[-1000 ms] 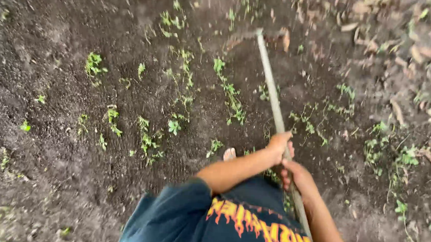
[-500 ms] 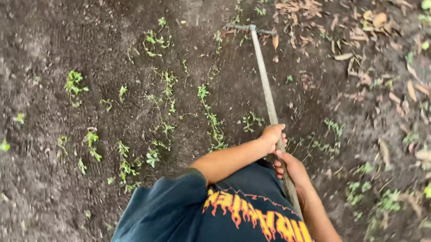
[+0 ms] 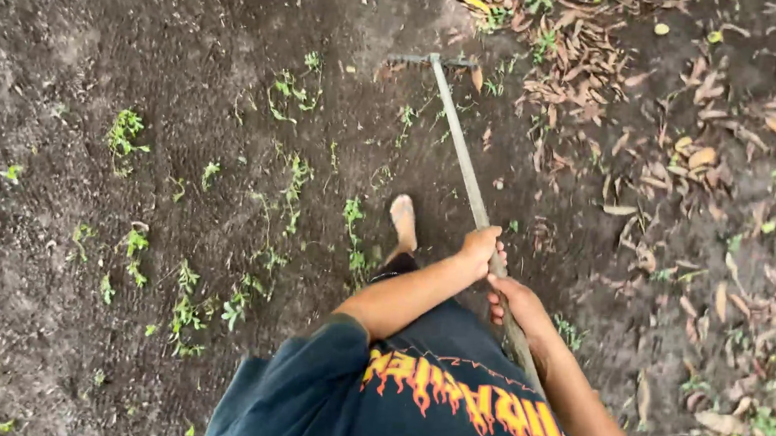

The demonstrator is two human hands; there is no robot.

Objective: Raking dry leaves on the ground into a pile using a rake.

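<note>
Rake: long pale handle running from lower right of centre up to a narrow toothed head at upper centre, head resting on dark soil beside a heap of dry leaves. Left hand: wrapped around the handle at centre right, fingers closed on it. Right hand: closed on the same handle just below and behind the left, the two hands near each other but not touching as far as can be seen. Foot: bare or lightly shod, cannot tell which, planted on soil just left of the handle at centre. Shirt: dark, with orange flame-pattern print, filling the lower centre. Weeds: small green seedlings scattered over the left and middle of the frame, in loose rows. Dry leaves also strewn thinly down the right side, mixed with a few green sprouts at the lower right corner.
</note>
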